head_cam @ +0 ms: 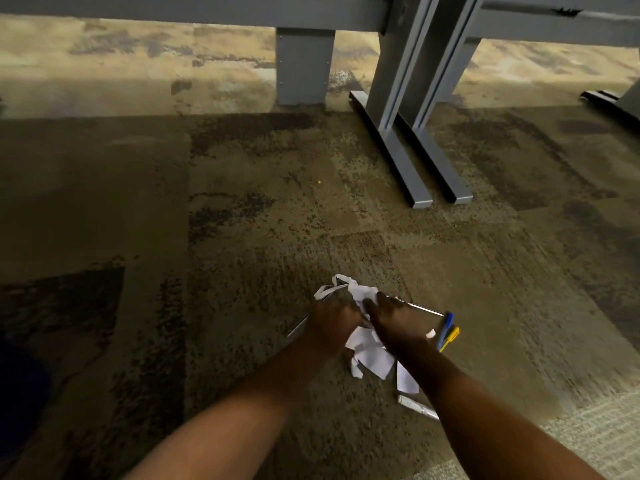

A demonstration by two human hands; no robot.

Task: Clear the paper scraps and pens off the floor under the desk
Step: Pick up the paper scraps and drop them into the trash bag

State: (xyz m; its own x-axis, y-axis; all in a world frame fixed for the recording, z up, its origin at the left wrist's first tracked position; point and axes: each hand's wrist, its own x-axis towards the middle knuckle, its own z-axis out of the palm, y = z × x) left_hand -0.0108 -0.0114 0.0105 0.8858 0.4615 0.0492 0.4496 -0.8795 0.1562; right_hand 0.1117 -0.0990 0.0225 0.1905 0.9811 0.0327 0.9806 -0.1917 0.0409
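The paper scraps [369, 355] lie on the carpet [207, 271], in front of the desk legs [415, 161]. Two pens [447, 332] lie just right of the scraps. Both hands [332, 323] rest on the scraps.

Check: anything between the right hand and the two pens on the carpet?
Nothing visible. The blue pen and yellow pen lie side by side on bare carpet just right of the right hand, which is on the paper scraps with the left hand. Only a small white scrap sits in the gap.
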